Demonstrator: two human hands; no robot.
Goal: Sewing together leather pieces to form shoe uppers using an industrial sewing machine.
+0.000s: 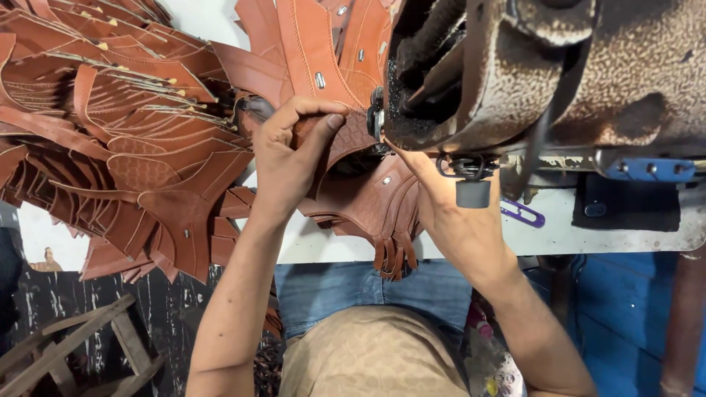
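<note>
My left hand [290,158] pinches a brown leather piece [346,136] with a woven-pattern panel, thumb on top, holding it against the needle area of a worn metal sewing machine [515,66]. My right hand [441,198] reaches in under the machine head; its fingertips press the same leather piece beside the presser foot [376,117] and are partly hidden by the machine. Several stitched leather pieces [382,213] hang joined below the hands, over the table's front edge.
A big heap of brown leather cut pieces [125,132] covers the left of the white table [559,228]. A small dark padlock [472,190] hangs under the machine. A purple tool [523,214] lies on the table. A wooden frame [73,345] stands low left.
</note>
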